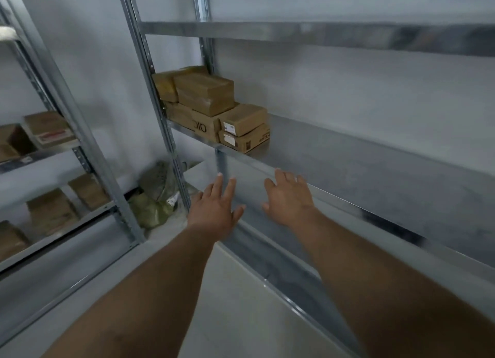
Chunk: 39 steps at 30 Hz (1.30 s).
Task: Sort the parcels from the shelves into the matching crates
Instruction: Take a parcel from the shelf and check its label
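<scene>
Several brown cardboard parcels [211, 108] are stacked at the left end of a grey metal shelf [375, 170]. Two small ones with white labels [243, 132] lie at the stack's front right. Both my arms reach forward below that stack. My left hand [214, 210] is open with fingers spread, just under the shelf's front edge. My right hand [289, 197] is open too, fingers straight, close to the shelf's front lip. Neither hand holds anything. No crate is in view.
A second metal rack [80, 154] stands at the left with more brown parcels [51, 130] on its shelves. Greenish bags [155, 197] lie on the floor in the corner between the racks. A lower shelf [267, 261] runs under my arms.
</scene>
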Motion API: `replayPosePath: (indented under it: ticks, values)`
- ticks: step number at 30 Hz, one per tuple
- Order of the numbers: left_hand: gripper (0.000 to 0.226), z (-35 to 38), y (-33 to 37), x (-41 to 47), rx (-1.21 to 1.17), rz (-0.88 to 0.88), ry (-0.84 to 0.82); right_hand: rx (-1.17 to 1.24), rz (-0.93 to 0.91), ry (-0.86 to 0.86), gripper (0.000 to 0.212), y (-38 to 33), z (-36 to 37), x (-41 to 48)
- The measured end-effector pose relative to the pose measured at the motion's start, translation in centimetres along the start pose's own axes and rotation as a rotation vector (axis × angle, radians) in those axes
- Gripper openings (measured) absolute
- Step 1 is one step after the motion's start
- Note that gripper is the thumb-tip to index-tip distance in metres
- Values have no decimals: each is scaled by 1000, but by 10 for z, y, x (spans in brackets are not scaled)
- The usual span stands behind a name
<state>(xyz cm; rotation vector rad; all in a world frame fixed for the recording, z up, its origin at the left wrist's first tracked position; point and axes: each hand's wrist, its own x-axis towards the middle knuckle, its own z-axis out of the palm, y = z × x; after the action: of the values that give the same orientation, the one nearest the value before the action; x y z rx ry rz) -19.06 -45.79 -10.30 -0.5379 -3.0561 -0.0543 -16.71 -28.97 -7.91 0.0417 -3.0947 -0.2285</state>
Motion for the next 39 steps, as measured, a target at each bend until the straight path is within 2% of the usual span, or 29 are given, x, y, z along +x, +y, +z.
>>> replayPosePath:
  ticks: [7,13,19,28,33,39]
  values:
    - [70,0,-34,62,-36,-5,1,33,-15,33,58,-5,-3,68]
    - [69,1,-52,143,-56,87,26,44,63,34,53,2,-1,129]
    - [64,-10,-79,250,-129,227,73,44,212,1,52,8,-7,205]
    - [53,-22,-123,379,-213,291,-4,235,469,-26,45,-11,-17,307]
    - [45,-17,-125,423,-305,301,-21,380,591,-43,42,-12,-12,342]
    - [40,-18,-117,438,-301,294,-68,524,702,-52,35,-13,1,373]
